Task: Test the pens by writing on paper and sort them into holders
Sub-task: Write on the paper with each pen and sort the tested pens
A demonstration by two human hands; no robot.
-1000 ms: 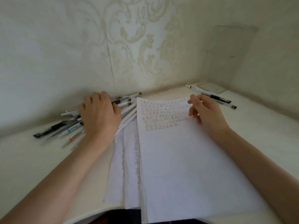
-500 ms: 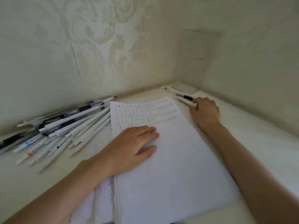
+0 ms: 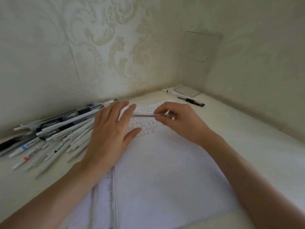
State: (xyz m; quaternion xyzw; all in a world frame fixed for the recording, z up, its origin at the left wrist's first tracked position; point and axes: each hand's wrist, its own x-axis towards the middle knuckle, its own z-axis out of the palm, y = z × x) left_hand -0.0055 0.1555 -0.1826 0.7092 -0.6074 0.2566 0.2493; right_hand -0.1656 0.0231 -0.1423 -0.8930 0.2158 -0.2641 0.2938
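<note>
A stack of white paper (image 3: 165, 171) lies in front of me, with rows of small written marks along its far edge. My right hand (image 3: 179, 123) pinches a thin pen (image 3: 145, 115) that lies sideways over those marks, its tip pointing left. My left hand (image 3: 112, 129) lies flat with straight fingers on the paper's upper left part, its fingertips near the pen's tip. A pile of several white and black pens (image 3: 54, 134) lies to the left of the paper. A clear acrylic holder (image 3: 188, 92) stands in the far right corner.
Two pens lie near the holder: a white pen (image 3: 168, 91) and a black-gripped pen (image 3: 191, 101). Patterned walls close the desk (image 3: 255, 146) at the back and right. More sheets with marks (image 3: 105, 187) stick out under the stack's left edge.
My right hand picked up a pen from beside the holder and carried it left over the written marks. My left hand slid up the paper toward the pen tip.
</note>
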